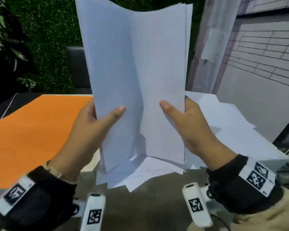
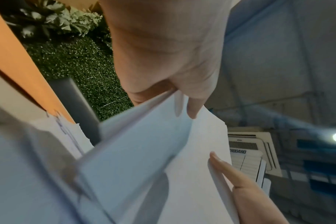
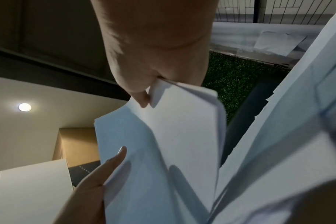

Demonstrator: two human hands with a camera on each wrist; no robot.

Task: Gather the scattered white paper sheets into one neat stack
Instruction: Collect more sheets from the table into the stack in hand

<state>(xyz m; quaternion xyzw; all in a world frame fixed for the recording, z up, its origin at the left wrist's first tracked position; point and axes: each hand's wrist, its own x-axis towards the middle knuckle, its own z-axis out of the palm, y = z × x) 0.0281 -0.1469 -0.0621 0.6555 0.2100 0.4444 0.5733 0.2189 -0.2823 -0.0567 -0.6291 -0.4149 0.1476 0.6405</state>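
2 hands (image 1: 90, 124) (image 1: 190, 124) | pinching upright paper bundle (image 1: 137, 72) | loose sheets (image 1: 140, 174) beneath

Grey surface (image 1: 157, 202) is carrying an orange mat (image 1: 33, 130) lying flat on its left side. Loose white sheets (image 1: 140, 174) are lying fanned and misaligned at centre near, more loose sheets (image 1: 223, 124) are spreading over the right side toward the far edge.
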